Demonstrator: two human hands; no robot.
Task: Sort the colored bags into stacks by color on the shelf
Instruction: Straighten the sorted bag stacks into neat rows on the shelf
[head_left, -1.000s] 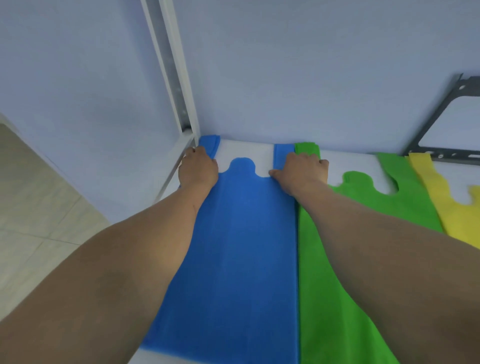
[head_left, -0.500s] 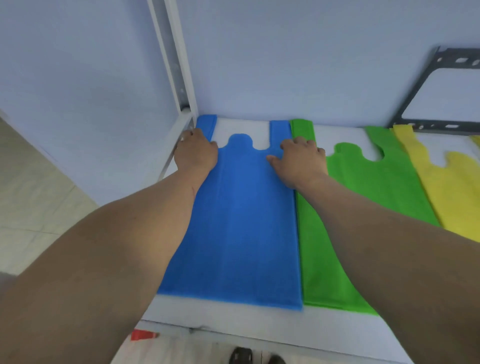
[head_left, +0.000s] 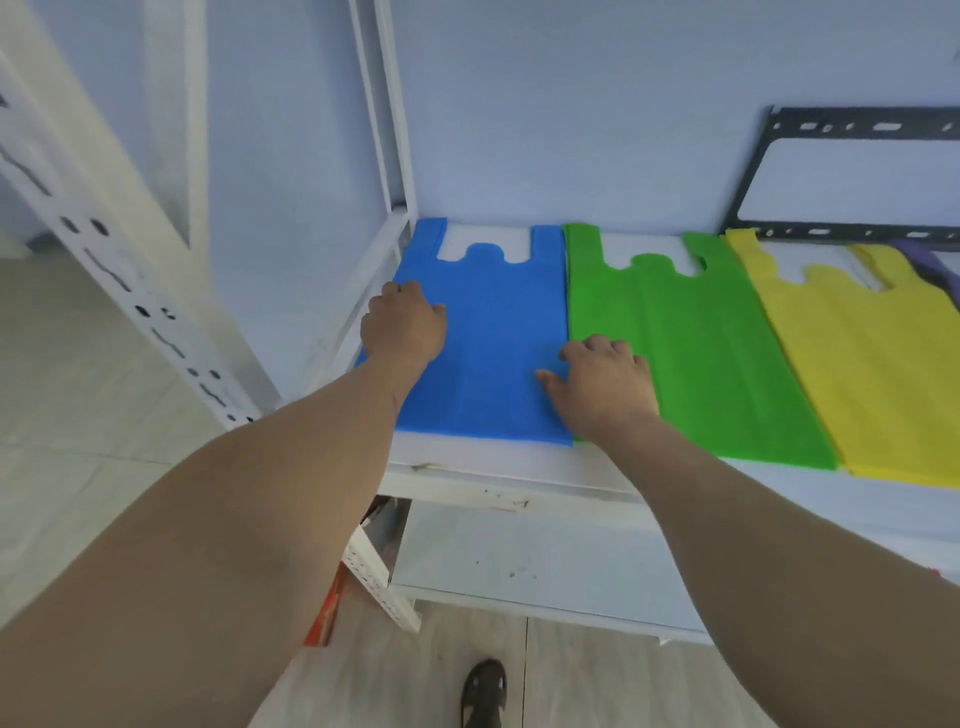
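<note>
Blue bag (head_left: 488, 338) lies flat at the left end of the white shelf (head_left: 519, 467), long axis running front to back, handles toward the rear wall, bottom hem near the shelf's front edge. Green bag (head_left: 691, 353) just beside it on the right, edges touching, same heading. Yellow bag (head_left: 872, 374) next right, handles also rearward, slightly angled. A strip of purple bag (head_left: 935, 270) shows at far right.

Left hand (head_left: 405, 327) rests palm-down on the blue bag's left edge, fingers together and curled. Right hand (head_left: 602, 379) lies flat across the blue-green seam, fingers loosely spread, gripping nothing.

Black metal bracket (head_left: 852, 176) leans against the wall.
</note>
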